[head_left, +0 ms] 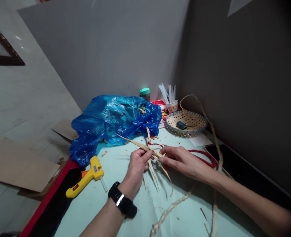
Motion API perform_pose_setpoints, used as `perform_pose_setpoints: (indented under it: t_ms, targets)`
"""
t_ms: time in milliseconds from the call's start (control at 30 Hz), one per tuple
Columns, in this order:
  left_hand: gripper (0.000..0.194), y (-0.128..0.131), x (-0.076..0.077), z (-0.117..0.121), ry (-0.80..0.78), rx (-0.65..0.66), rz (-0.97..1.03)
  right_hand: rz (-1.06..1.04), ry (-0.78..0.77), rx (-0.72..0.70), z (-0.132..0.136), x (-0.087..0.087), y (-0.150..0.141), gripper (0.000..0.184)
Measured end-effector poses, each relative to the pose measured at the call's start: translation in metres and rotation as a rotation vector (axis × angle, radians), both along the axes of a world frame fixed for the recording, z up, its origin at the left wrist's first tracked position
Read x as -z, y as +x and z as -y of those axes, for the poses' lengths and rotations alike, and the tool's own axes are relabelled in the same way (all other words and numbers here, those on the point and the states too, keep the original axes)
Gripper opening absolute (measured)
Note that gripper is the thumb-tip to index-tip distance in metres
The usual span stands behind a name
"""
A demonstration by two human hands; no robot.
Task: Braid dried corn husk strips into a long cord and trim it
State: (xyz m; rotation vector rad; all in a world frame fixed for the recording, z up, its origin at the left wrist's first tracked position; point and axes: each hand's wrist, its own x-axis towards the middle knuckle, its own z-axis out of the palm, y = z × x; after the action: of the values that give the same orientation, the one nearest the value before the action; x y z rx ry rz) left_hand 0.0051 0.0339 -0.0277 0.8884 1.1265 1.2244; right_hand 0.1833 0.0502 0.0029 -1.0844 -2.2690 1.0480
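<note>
Dry corn-husk-like strips (138, 144) cross between my two hands, above the pale green tabletop. My left hand (138, 163), with a black watch on its wrist, pinches the bundle between thumb and fingers. My right hand (176, 158) closes its fingertips on the same strips from the right side. Several loose ends (166, 176) hang below. A short twisted piece with a red string (156, 144) rises just beyond the left fingers. A long braided rope (171, 208) of similar material lies in front of and beside my right forearm.
A blue plastic bag (115, 115) fills the back left. A yellow glue gun (87, 177) lies left of my hands. At the back right are a woven basket (197, 122) holding a dark thread spool (181, 125), and a cup of glue sticks (172, 107). Red-handled scissors (206, 157) lie behind my right arm.
</note>
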Motion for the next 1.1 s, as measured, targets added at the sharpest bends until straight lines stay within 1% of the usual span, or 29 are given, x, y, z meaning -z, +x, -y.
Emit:
perform_pose_setpoints:
  t_ms: [100, 167, 200, 267, 400, 467, 533, 667, 733, 867, 933, 1033, 1100]
  targets:
    - [0.027, -0.002, 0.002, -0.002, 0.001, 0.051, 0.003, -0.126, -0.162, -0.034, -0.003, 0.012, -0.002, 0.031]
    - [0.027, -0.003, 0.002, -0.002, -0.006, 0.085, 0.012, -0.188, -0.248, -0.046, -0.004, 0.015, -0.003, 0.028]
    - [0.028, -0.003, 0.001, -0.002, -0.009, 0.095, 0.019, -0.198, -0.257, -0.038, -0.003, 0.015, -0.003, 0.028]
    - [0.029, -0.003, 0.000, 0.000, -0.008, 0.106, 0.025, -0.172, -0.202, 0.007, 0.000, 0.011, -0.004, 0.029]
    - [0.027, -0.001, -0.004, 0.003, 0.029, 0.097, -0.019, 0.015, 0.077, 0.166, 0.007, 0.002, -0.007, 0.030]
    - [0.026, 0.000, -0.006, 0.005, 0.034, 0.091, -0.058, 0.068, 0.163, 0.193, 0.010, 0.002, -0.009, 0.029]
    - [0.027, 0.001, -0.009, 0.006, 0.027, 0.091, -0.094, 0.059, 0.142, 0.206, 0.011, 0.004, -0.010, 0.027]
    - [0.028, 0.003, -0.010, 0.007, 0.027, 0.082, -0.118, -0.021, 0.018, 0.262, 0.012, 0.003, -0.010, 0.025]
    - [0.029, 0.002, -0.008, 0.006, 0.022, 0.057, -0.102, -0.043, 0.021, 0.232, 0.011, 0.000, -0.009, 0.024]
    - [0.032, 0.000, -0.001, 0.004, -0.010, 0.005, -0.085, -0.038, 0.091, 0.146, 0.005, 0.001, -0.008, 0.021]
    - [0.034, -0.001, 0.000, 0.004, -0.010, -0.005, -0.087, -0.084, 0.059, 0.114, 0.001, 0.006, -0.007, 0.021]
    - [0.034, 0.001, -0.002, 0.005, 0.024, 0.047, -0.065, -0.144, -0.061, 0.091, -0.002, 0.013, -0.007, 0.019]
    - [0.032, 0.002, -0.003, 0.006, 0.035, 0.090, -0.051, -0.142, -0.111, 0.112, -0.003, 0.015, -0.007, 0.016]
